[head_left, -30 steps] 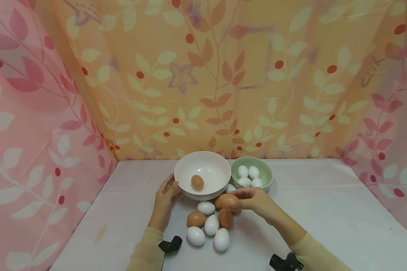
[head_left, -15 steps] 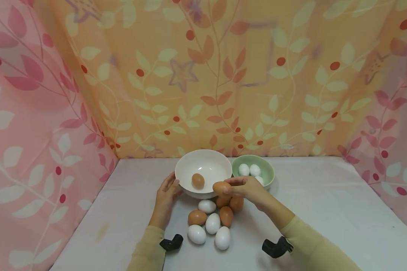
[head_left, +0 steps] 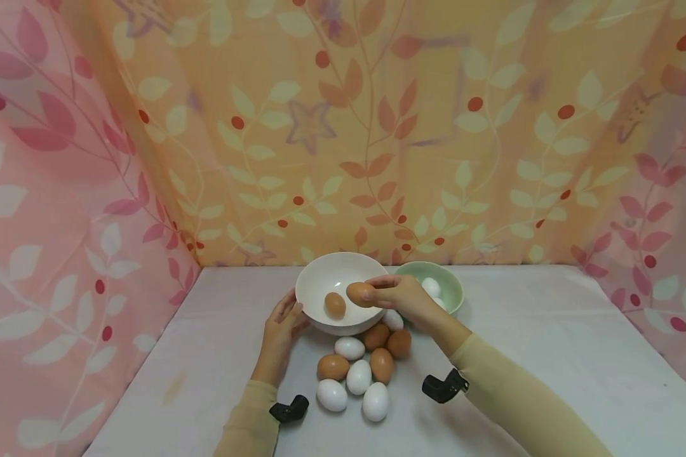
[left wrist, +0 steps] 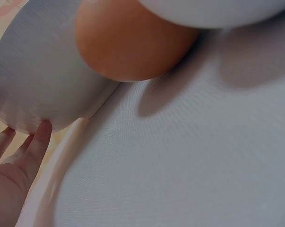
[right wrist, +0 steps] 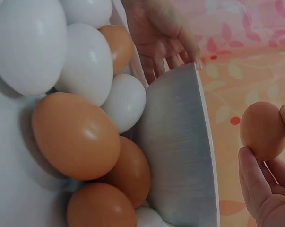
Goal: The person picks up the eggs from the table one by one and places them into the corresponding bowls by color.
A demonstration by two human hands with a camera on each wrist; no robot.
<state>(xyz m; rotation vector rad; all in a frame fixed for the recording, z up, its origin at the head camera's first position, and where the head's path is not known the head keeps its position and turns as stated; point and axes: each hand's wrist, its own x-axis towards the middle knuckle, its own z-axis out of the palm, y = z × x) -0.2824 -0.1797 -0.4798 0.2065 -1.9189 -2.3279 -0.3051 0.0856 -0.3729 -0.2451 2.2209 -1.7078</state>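
My right hand point(head_left: 406, 298) pinches a brown egg point(head_left: 359, 294) between thumb and fingers, over the right part of a white bowl point(head_left: 343, 327). The right wrist view shows this same egg point(right wrist: 263, 127) at the fingertips, past the bowl's rim. One brown egg point(head_left: 335, 306) lies inside the bowl. At the bowl's left side, my left hand point(head_left: 279, 330) rests its extended fingers against the outer wall; in the left wrist view the fingertips point(left wrist: 44, 126) touch that wall. In front of the bowl, brown eggs point(head_left: 382, 365) and white eggs point(head_left: 359, 377) lie clustered on the table.
A green bowl point(head_left: 456, 289) with white eggs point(head_left: 431, 287) stands right of the white bowl, partly hidden by my right hand. White cloth covers the table point(head_left: 549, 355). Patterned fabric point(head_left: 343, 127) hangs behind and on both sides.
My right hand has lifted a brown egg from the cluster and carried it up and left over the white bowl. The left hand has stayed at the bowl's side.
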